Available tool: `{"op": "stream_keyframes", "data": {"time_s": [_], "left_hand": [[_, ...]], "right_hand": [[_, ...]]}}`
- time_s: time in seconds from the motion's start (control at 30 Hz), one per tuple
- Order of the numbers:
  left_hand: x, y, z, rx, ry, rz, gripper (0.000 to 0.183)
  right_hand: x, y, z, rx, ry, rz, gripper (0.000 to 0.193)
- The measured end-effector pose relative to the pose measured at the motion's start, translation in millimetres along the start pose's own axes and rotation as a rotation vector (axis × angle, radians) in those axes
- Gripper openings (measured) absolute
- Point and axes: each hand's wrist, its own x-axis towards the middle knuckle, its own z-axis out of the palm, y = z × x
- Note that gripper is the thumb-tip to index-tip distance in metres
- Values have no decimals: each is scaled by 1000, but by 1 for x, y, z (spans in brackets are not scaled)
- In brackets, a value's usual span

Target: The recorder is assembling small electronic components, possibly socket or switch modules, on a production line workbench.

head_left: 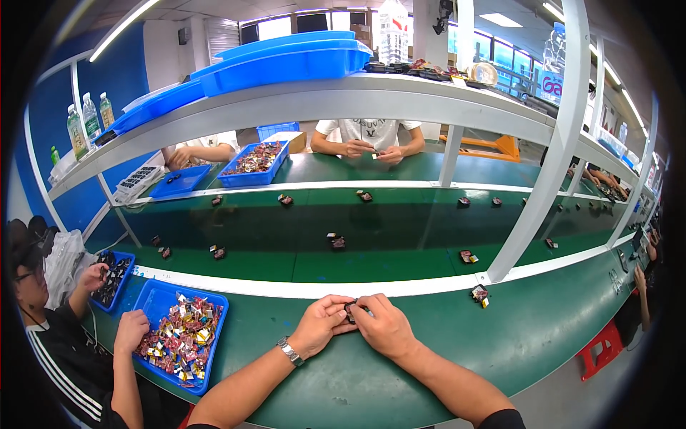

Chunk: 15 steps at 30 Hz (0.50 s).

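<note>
Both my hands meet over the green bench [321, 386], close to the white rail. My left hand [321, 325], with a metal watch on the wrist, is closed around a small black casing [351, 310]. From the other side my right hand [384, 325] pinches the same casing, its fingers bent over the top. Most of the casing is hidden by my fingers, so its inside cannot be made out well. A small dark part with a yellow and white piece [479, 294] lies to the right, by the rail.
At left stands a blue tray [221, 322] heaped with small red, white and yellow parts; a co-worker's hand rests at it. Beyond the white rail [286, 289], a green belt [400, 261] carries scattered parts. A slanted white post [536, 179] rises at right. People sit opposite.
</note>
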Motion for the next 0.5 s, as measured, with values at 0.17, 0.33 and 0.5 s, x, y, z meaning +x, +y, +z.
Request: {"op": "stream_keyframes", "data": {"time_s": [0.17, 0.33, 0.5], "left_hand": [[0, 1, 1, 16, 0, -11, 25], [0, 0, 2, 15, 10, 15, 26], [2, -1, -4, -10, 65, 21, 29]], "right_hand": [[3, -2, -2, 9, -12, -3, 17], [-1, -1, 4, -28, -24, 28, 19], [2, -6, 6, 53, 30, 86, 25]]}}
